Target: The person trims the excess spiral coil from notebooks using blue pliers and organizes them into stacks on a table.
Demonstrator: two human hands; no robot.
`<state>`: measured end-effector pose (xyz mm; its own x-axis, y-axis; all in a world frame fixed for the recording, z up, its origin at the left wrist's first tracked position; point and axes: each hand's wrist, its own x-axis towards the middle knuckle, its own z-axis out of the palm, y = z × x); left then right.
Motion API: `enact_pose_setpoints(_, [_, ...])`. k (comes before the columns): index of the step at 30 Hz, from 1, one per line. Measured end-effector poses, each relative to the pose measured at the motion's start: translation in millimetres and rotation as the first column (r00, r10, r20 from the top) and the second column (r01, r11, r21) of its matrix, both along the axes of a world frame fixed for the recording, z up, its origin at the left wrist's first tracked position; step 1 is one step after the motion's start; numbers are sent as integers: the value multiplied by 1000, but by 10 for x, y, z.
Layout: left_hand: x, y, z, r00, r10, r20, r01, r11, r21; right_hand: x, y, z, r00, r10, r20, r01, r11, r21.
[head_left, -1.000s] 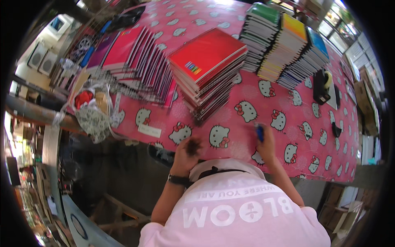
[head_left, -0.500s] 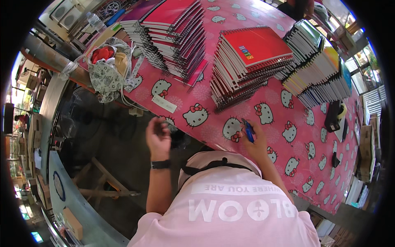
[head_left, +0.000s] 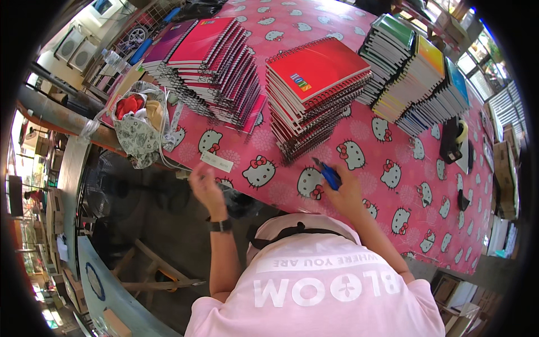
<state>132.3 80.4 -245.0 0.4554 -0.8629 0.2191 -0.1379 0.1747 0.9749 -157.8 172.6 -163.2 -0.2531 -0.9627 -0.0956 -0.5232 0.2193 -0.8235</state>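
Observation:
Blue-handled pliers [head_left: 330, 176] are in my right hand [head_left: 345, 190], held just over the pink patterned tablecloth [head_left: 281, 194], their dark jaws toward the stacks. Beyond the jaws rises a tall, staggered stack of red spiral notebooks [head_left: 320, 70], its wire bindings showing along the near side. My left hand [head_left: 206, 190], slightly blurred, hovers at the table's edge with nothing in it and its fingers loosely apart. Close to those fingers a white paper slip [head_left: 217, 161] lies on the cloth.
Pink and purple spiral notebooks [head_left: 205, 42] are stacked at the back left, beside a cloth bag [head_left: 137, 132]. Green, yellow and blue notebooks [head_left: 412, 73] stand at the back right, near a tape dispenser [head_left: 452, 143]. A wooden trestle [head_left: 163, 285] is on the floor at left.
My left hand has moved up toward the paper slip, its curled fingers loosening. The pliers remain in my right hand, now tilted more to the left. The whole view has shifted slightly.

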Motion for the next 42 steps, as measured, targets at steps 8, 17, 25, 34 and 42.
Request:
enact_pose_setpoints(8, [-1113, 26, 997, 785, -568, 248, 601, 794, -86, 53, -332, 122, 925, -20, -380, -156, 891, -426])
enact_pose_setpoints(17, [-1180, -79, 1055, 771, -492, 404, 563, 824, -71, 49, -322, 181, 897, -29, -442, -150, 919, -365])
enact_pose_setpoints(25, [-1179, -80, 985, 795, -509, 329, 553, 832, -50, 46, -381, 293, 913, 8, -408, -143, 943, -302])
enact_pose_setpoints(34, [-1114, -59, 1021, 805, -580, 122, 576, 814, 71, -23, -383, 269, 831, -111, -544, -229, 825, -517])
enact_pose_setpoints(42, [-1131, -50, 1039, 801, -579, 149, 572, 815, 95, -10, -375, 203, 942, 125, -311, -164, 981, -101])
